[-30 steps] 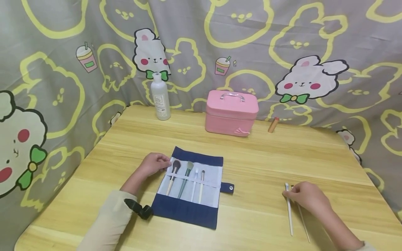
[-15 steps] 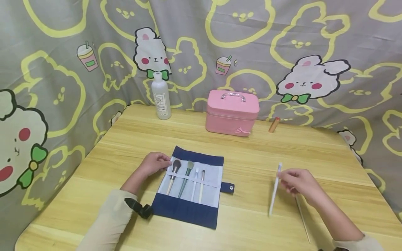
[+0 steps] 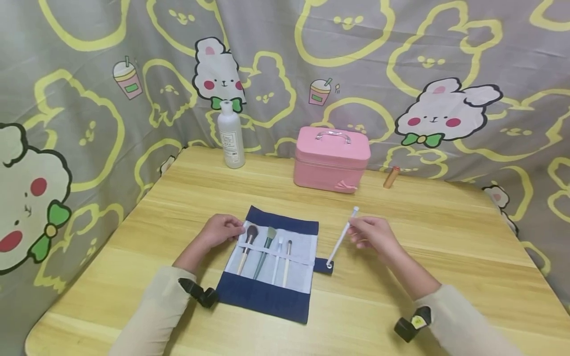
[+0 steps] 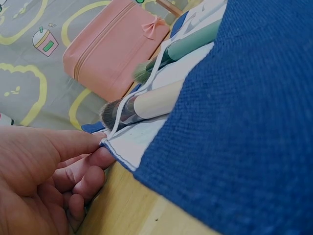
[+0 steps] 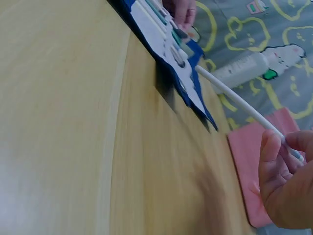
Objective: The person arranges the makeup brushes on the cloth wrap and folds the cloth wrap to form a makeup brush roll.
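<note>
A navy brush roll with a pale lining lies unfolded on the table. Under its elastic band sit several makeup brushes, among them a dark-bristled brush and a green brush. My left hand pinches the roll's left edge between thumb and fingers, as the left wrist view shows. On the other side, my right hand pinches a slim white makeup brush near its bristle end. The brush is tilted above the table, its handle end over the roll's snap strap.
A pink case with a metal handle stands at the back of the wooden table. To its left is a white bottle; to its right, a small orange-brown tube. A patterned curtain hangs behind.
My right hand has picked the white makeup brush up from the table's right side and carried it left toward the roll. My left hand has stayed at the roll's edge.
</note>
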`<state>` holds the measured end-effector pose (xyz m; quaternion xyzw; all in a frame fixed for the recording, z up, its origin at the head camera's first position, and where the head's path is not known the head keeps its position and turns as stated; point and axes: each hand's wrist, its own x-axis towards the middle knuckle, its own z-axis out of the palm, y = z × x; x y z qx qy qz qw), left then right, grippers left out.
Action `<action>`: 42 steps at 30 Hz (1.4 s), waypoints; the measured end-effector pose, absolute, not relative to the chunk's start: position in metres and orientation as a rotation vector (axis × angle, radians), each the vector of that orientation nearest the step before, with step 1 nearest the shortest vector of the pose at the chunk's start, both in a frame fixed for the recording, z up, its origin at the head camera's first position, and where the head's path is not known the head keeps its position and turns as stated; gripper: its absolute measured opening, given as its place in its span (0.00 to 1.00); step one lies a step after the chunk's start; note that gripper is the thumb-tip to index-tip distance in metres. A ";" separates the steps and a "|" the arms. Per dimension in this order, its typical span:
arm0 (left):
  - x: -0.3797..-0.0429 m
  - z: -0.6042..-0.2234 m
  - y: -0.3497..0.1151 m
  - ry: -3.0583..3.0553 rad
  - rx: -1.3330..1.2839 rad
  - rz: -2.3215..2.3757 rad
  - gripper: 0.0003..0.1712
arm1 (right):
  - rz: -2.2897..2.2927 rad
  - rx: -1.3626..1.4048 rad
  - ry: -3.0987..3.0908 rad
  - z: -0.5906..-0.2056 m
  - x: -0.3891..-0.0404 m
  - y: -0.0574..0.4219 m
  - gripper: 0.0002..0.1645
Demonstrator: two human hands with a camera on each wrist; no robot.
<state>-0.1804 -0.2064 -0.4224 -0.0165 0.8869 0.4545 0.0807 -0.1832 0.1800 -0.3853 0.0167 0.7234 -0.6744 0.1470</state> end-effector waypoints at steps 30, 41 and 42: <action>-0.179 -0.421 -0.203 2.641 -0.082 1.359 0.11 | -1.512 0.003 2.290 -0.414 -0.204 0.101 0.12; -0.180 -0.422 -0.203 2.649 -0.099 1.346 0.10 | -1.165 -0.205 2.535 -0.409 -0.189 0.083 0.17; -0.180 -0.422 -0.203 2.649 -0.101 1.346 0.10 | -1.136 -0.231 2.557 -0.408 -0.187 0.082 0.18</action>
